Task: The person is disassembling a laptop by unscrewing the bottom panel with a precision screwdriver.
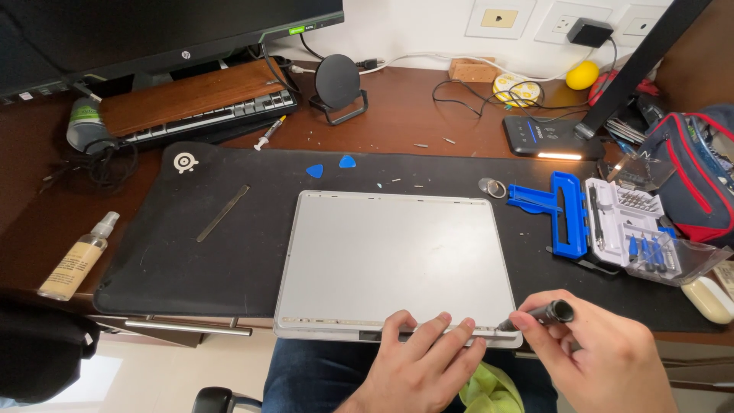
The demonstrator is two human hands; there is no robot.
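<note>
The flat silver metal laptop shell on the black table mat looks stiff, slick and easily scratched – the left hand presses spread fingers on its near edge, the right hand pinches a slim black screwdriver at the near right corner.

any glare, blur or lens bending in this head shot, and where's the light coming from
Head view: sharp overall, no motion blur on the left hand or the right hand holding the black screwdriver; soft even light on the silver laptop base without hard glare; the brightest spot is the lit strip on the black device; wide-angle bending bows the desk edge and monitor.
</note>
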